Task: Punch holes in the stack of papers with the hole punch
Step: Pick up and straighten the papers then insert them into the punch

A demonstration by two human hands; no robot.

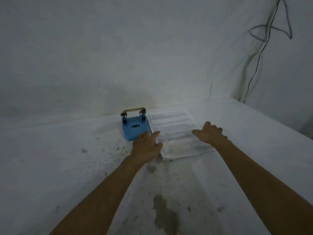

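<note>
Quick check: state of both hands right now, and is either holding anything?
Left hand: open, fingers spread at the left edge of the stack of papers, beside the hole punch; holding nothing.
Right hand: open, over the papers' right side; holding nothing.

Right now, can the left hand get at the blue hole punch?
Probably yes. The left hand is open and already beside the near corner of the hole punch, with nothing between them. The stack of papers lies to the right and does not block it.

Matt blue plastic hole punch (134, 128) with dull metal handle; printed paper stack (177, 134); stained white cloth (67, 167).
</note>
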